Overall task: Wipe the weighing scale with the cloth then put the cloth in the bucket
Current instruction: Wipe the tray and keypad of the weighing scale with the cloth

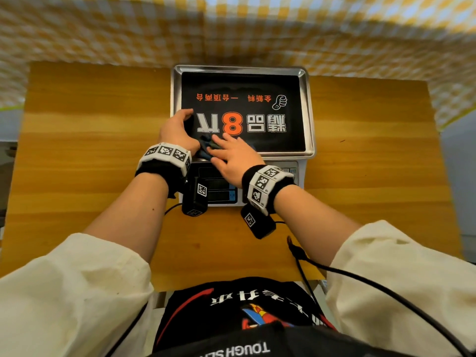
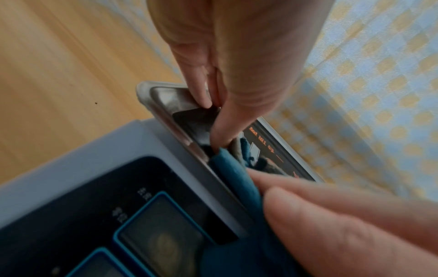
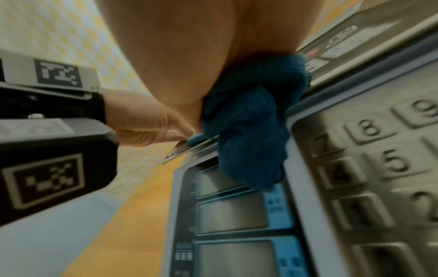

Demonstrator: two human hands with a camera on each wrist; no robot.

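The weighing scale (image 1: 307, 109) stands at the middle of the table, its steel tray lined with a black printed sheet. A crumpled blue cloth (image 1: 205, 146) lies at the tray's near left corner and hangs over the display. My right hand (image 1: 231, 157) lies flat on the cloth with straight fingers. In the right wrist view the cloth (image 3: 249, 121) bulges from under the palm (image 3: 177, 46). My left hand (image 1: 177, 130) rests on the tray's left edge. In the left wrist view its fingertips (image 2: 203, 101) touch the tray corner (image 2: 161, 93) and its thumb touches the cloth (image 2: 237, 178). No bucket is in view.
The scale's display (image 3: 229, 215) and number keypad (image 3: 369, 129) face me below the tray. The wooden table (image 1: 90, 150) stretches bare to both sides. A yellow checked fabric (image 1: 103, 29) hangs behind it. A black cable (image 1: 360, 276) trails from my right wrist.
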